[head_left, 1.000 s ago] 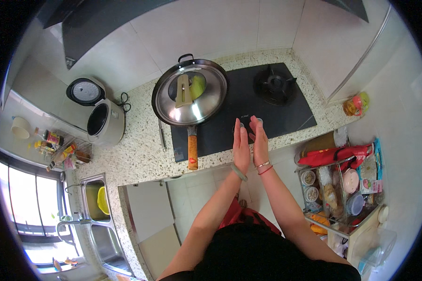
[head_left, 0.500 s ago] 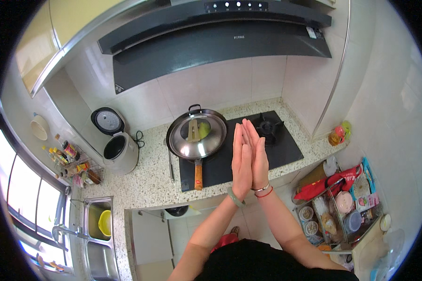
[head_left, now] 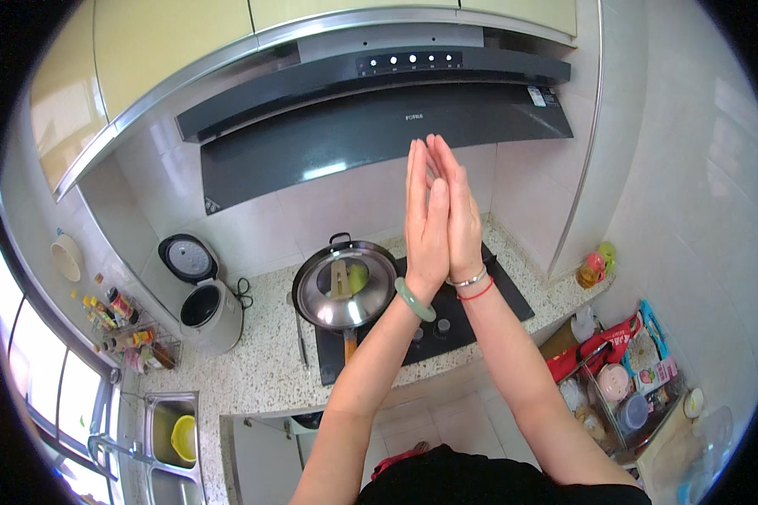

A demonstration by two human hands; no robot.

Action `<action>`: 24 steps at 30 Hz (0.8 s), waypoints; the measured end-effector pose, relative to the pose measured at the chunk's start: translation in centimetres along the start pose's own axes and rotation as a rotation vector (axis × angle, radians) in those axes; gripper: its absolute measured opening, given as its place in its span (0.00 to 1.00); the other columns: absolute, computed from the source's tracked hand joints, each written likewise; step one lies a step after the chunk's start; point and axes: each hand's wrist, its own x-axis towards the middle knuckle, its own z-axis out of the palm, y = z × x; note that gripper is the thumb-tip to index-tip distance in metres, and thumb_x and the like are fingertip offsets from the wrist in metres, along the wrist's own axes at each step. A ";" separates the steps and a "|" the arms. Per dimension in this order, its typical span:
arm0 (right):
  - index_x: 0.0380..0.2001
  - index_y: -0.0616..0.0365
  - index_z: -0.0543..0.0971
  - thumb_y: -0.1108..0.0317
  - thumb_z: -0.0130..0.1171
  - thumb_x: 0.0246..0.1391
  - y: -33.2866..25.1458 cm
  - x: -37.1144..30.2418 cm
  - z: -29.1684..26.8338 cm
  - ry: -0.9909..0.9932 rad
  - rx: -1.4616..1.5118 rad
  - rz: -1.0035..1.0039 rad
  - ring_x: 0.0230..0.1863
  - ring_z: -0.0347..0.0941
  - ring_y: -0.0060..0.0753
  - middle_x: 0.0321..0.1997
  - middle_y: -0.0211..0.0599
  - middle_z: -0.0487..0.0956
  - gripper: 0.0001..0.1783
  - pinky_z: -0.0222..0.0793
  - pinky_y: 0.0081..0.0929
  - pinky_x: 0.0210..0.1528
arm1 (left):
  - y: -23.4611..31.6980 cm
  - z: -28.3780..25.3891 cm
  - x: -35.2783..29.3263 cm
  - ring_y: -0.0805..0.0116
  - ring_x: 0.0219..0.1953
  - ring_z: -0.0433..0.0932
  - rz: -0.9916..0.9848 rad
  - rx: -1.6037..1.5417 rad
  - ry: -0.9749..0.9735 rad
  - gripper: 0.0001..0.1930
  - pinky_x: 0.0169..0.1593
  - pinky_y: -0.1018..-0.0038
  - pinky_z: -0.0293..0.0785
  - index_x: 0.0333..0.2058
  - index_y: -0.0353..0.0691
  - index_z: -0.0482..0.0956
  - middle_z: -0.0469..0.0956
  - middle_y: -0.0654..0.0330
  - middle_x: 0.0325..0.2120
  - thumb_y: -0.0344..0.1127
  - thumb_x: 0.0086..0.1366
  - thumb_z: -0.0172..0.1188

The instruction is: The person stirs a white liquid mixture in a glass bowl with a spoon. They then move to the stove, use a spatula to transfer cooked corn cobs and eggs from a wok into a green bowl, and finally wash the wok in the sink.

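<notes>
My left hand (head_left: 426, 236), with a green bangle (head_left: 413, 300) at its wrist, is pressed palm to palm against my right hand (head_left: 462, 236). Both have their fingers stretched out and pointing up, holding nothing. A silver bracelet and a red string circle my right wrist. The hands are raised in front of the range hood (head_left: 362, 139) and the wall below it. To their left, a wok with a domed steel lid (head_left: 337, 310) rests on the black gas stove (head_left: 514, 299). My left forearm hides part of the wok's wooden handle (head_left: 349, 340). My arms cover much of the stove.
A rice cooker (head_left: 213, 324) with its lid raised stands left of the wok. Farther left are a rack of seasoning bottles (head_left: 147, 349) and a sink (head_left: 167, 406) holding a yellow basin (head_left: 184, 438). A packed storage rack (head_left: 619, 412) stands at the right.
My joined hands have risen from over the stove to in front of the hood. The view has tilted up, showing more of the cabinets. The palms stay together.
</notes>
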 end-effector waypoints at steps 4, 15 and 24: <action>0.68 0.61 0.62 0.60 0.39 0.72 1.6 5.4 -1.2 0.031 -0.130 -0.062 0.64 0.66 0.33 0.67 0.43 0.68 0.27 0.61 0.28 0.65 | -1.1 0.8 4.9 0.56 0.73 0.51 0.048 0.051 0.016 0.27 0.72 0.66 0.47 0.68 0.32 0.56 0.53 0.48 0.71 0.38 0.76 0.42; 0.70 0.35 0.62 0.66 0.48 0.63 5.5 14.5 -2.3 0.065 -1.032 -0.188 0.39 0.76 0.37 0.43 0.35 0.79 0.32 0.72 0.32 0.44 | -6.5 -0.3 12.5 0.57 0.68 0.59 0.044 0.429 0.140 0.28 0.68 0.65 0.54 0.67 0.39 0.61 0.59 0.51 0.68 0.40 0.71 0.51; 0.71 0.32 0.58 0.66 0.51 0.57 7.2 17.4 -3.6 -0.007 -1.490 -0.209 0.38 0.75 0.38 0.35 0.31 0.75 0.38 0.66 0.39 0.36 | -6.9 0.0 13.6 0.50 0.66 0.57 0.015 0.620 0.133 0.33 0.67 0.58 0.54 0.68 0.38 0.58 0.59 0.49 0.65 0.44 0.69 0.54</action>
